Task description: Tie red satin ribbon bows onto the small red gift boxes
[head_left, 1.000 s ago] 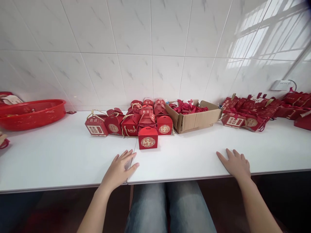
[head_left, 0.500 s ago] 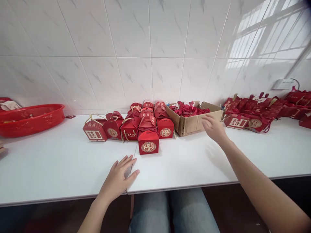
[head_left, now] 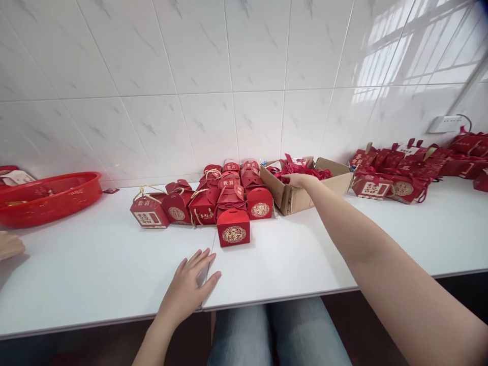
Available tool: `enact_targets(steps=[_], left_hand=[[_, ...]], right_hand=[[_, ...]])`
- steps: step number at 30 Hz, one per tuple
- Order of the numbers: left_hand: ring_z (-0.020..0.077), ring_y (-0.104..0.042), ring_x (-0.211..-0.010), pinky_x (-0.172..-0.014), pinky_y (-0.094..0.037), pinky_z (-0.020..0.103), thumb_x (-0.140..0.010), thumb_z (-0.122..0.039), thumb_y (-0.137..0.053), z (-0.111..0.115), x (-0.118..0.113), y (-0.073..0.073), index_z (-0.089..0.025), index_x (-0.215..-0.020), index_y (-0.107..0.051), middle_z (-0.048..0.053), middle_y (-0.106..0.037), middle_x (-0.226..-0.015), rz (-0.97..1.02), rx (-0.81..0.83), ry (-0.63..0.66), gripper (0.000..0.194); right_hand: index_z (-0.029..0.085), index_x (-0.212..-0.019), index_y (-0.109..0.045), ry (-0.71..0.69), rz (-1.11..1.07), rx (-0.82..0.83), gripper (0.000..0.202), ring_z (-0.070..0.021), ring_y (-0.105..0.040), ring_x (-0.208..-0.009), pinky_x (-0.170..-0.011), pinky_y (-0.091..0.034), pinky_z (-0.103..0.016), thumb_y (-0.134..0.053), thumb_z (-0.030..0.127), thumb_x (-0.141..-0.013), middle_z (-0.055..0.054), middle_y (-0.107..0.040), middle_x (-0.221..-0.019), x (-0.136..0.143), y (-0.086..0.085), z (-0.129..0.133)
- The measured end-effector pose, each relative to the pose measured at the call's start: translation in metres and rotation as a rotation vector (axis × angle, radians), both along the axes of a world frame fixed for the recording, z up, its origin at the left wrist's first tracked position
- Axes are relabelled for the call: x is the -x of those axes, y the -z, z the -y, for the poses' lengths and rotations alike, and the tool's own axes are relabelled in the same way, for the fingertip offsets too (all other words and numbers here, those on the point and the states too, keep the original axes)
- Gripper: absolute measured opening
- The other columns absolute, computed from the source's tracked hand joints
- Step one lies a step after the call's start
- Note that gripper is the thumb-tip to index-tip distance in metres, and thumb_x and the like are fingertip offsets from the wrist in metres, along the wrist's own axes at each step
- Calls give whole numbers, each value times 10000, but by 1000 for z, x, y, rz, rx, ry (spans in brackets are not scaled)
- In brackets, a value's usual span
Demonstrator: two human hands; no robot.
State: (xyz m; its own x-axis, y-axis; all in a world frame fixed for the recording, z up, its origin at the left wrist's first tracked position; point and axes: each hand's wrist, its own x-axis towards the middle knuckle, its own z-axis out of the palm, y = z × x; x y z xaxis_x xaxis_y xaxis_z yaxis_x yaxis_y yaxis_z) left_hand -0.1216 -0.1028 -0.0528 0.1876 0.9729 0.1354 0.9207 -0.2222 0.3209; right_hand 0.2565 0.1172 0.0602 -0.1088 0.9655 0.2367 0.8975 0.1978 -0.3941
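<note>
My left hand (head_left: 190,282) lies open on the white table, fingers spread, just below a red gift box (head_left: 234,229) with gold lettering. My right hand (head_left: 298,180) reaches down into a cardboard box (head_left: 301,201) full of dark red ribbons (head_left: 307,169). Its fingers are hidden among the ribbons, so I cannot see whether they grip any. Left of the cardboard box, several red gift boxes (head_left: 177,208) stand in a cluster, some with twisted cord handles.
A red plastic basket (head_left: 57,201) stands at the left. Several dark red boxes with ribbons (head_left: 404,173) fill the right back. A power strip (head_left: 446,123) sits on the tiled wall (head_left: 259,61). Something pale (head_left: 10,245), unclear in kind, shows at the left edge.
My right hand has moved left, from the cardboard box's front right side down into the ribbons. My left hand stays flat on the table. More of the pale thing shows at the left edge.
</note>
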Motion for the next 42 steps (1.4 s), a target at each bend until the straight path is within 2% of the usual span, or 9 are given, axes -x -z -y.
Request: enact_targets(steps=[5,9,15,18,23,28,35,39,42], left_hand=[[261,-317,-1384,-1141,-236,516,-843,-583,-437,0,1,1,-279,-1279,-538,33,-444,-1439,16,-27,2,541],[268,-333,-1375,-1137,-244,522,-834,-580,-453,0,0,0,-271,-1270,-550,42,-453,-1431,24,-22,-2,543],[276,-362,-1359,-1128,-269,514,-823,-564,-476,0,0,-2,-269,-1244,-576,42,-484,-1408,38,-48,-8,524],[278,-358,-1361,-1127,-266,521,-827,-566,-466,0,0,-2,-261,-1249,-572,48,-478,-1412,32,-40,-6,532],[279,-370,-1354,-1123,-276,517,-822,-569,-476,-2,2,1,-277,-1246,-575,40,-490,-1403,39,-64,-2,524],[270,-390,-1343,-1119,-281,496,-824,-559,-492,-3,5,7,-276,-1244,-577,54,-503,-1393,55,-100,18,514],[281,-387,-1343,-1119,-292,497,-814,-575,-488,-2,5,7,-278,-1229,-591,38,-506,-1391,76,-112,18,521],[276,-377,-1350,-1128,-273,493,-819,-586,-473,-2,4,6,-269,-1242,-578,42,-497,-1400,69,-82,15,539],[269,-358,-1362,-1136,-256,484,-824,-594,-459,-3,4,5,-262,-1255,-564,43,-483,-1412,64,-72,15,554]], right_hand=[[122,-987,-624,58,-69,92,245,-173,-615,-891,-814,-511,-375,-584,338,-878,-59,-640,-986,-1,1,-1],[123,-975,-663,90,-219,-43,345,-223,-630,-886,-831,-494,-385,-754,294,-689,-86,-678,-942,1,0,6],[116,-1188,-581,144,-528,-292,430,-174,-647,-929,-793,-513,-270,-466,380,-869,-116,-658,-1107,-4,-5,22],[116,-1234,-553,124,-558,-291,459,-162,-662,-839,-739,-527,-271,-561,262,-799,-118,-682,-1049,-17,-13,33],[114,-1024,-696,125,-387,-257,424,-233,-647,-808,-783,-504,-370,-624,38,-614,-89,-715,-818,-39,-35,60],[145,-732,-724,146,-277,-295,186,-230,-645,-806,-800,-496,-361,-586,56,-645,-61,-707,-779,-48,-58,87],[143,-793,-694,221,-522,-500,134,-240,-646,-849,-830,-501,-410,-674,227,-690,-83,-699,-831,-60,-91,117],[102,-1033,-613,179,-852,-427,252,-231,-621,-1025,-870,-493,-352,-550,231,-827,-167,-640,-1132,-66,-121,136],[134,-1256,-505,75,-922,-317,391,-238,-503,-1226,-863,-489,-310,-331,238,-921,-152,-442,-1411,-69,-141,159]])
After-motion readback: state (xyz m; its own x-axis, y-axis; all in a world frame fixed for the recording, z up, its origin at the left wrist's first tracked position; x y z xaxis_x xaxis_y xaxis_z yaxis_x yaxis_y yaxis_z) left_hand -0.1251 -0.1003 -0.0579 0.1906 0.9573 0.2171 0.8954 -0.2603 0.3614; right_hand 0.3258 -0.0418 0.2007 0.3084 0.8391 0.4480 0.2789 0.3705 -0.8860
